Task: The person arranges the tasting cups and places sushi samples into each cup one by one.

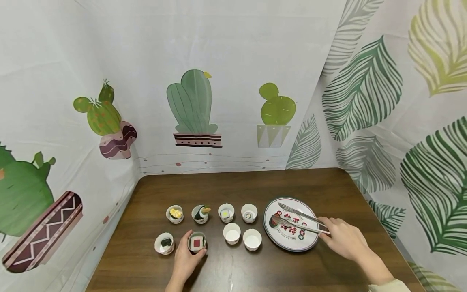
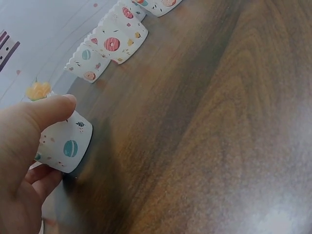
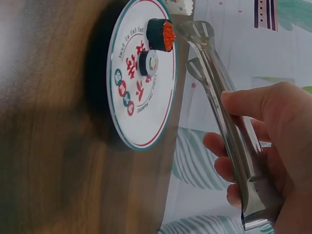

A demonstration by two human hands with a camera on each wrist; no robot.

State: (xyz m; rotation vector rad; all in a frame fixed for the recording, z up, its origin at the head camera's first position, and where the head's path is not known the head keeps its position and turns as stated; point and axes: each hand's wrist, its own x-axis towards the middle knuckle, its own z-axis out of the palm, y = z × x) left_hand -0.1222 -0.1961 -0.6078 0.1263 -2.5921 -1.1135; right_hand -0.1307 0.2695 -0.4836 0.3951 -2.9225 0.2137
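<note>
My left hand grips a small printed paper cup by its sides. Inside it lies a sushi roll with a red square centre. Over at the right, my right hand holds metal tongs along their arms, and the tips are spread apart. Those tips hover over or beside a round white plate with red lettering. The right wrist view shows a seaweed-wrapped sushi piece topped with orange roe and a small sushi roll on that plate.
More paper cups stand left of the plate. They hold corn-topped sushi, a hand roll, a yellow-centred roll, a small roll and a dark seaweed piece. Two cups show plain white insides. A printed cloth hangs behind the table.
</note>
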